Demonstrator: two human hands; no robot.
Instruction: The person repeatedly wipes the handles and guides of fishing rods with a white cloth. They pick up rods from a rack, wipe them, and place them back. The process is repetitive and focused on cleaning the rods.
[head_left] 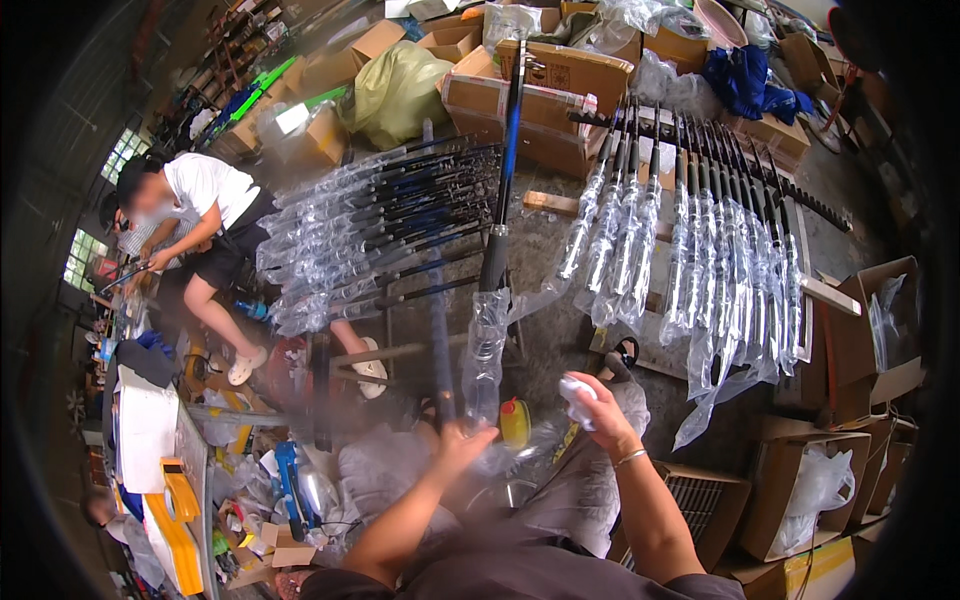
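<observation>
A blue-and-black fishing rod (509, 150) rises in front of me, its lower grip in a clear plastic sleeve (486, 345). My left hand (462, 447) is closed at the low end of the rod. A blurred second dark shaft (438, 320) also runs down to this hand; I cannot tell whether it is separate. Raised to the right of the rod, my right hand (606, 418) is closed on a crumpled white wad (577, 396), perhaps cloth or tissue. Between my hands, lower down, is a yellow-and-red round item (515, 422).
Sleeved rods lean in rows on a left stand (350, 235) and a right rack (715, 240). Cardboard boxes (530, 110) stand beyond; more boxes (795, 485) are at right. A person (215, 200) handles a rod at left, near a cluttered bench (150, 420).
</observation>
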